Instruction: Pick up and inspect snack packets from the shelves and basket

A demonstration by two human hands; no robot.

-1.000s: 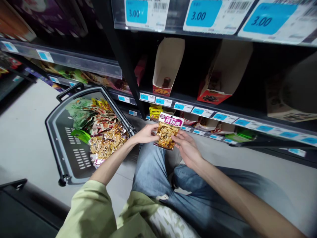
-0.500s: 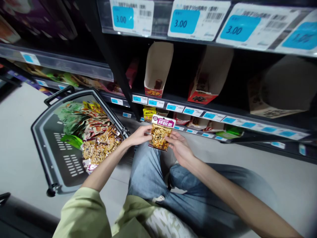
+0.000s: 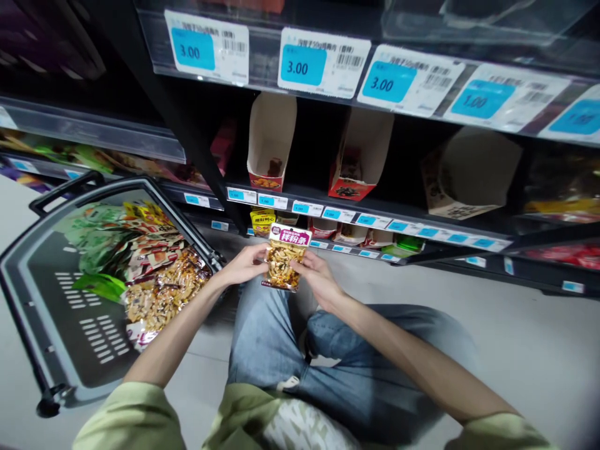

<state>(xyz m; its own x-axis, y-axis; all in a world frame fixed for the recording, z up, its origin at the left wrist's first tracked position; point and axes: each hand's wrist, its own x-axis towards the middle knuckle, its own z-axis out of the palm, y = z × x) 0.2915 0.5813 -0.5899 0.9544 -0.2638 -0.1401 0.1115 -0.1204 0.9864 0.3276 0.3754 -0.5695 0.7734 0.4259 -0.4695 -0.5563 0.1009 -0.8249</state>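
Between my two hands is a snack packet with a purple and white top and a noodle-like food picture, its front facing me. My left hand pinches its left edge. On the opposite edge my right hand is closed, thumb on the front. The packet is held upright above my knees, before the lowest shelf. To my left stands a grey shopping basket with similar snack packets, red and white packets and green packets piled inside.
Shelves with price tags rise close in front. Open cardboard boxes stand on the middle shelf. Yellow packets and a green packet sit on the lowest shelf. Grey floor shows at the right.
The view has turned to the right, so the basket, shelves and hands appear farther left. Both hands still hold the packet, with little change in grip.
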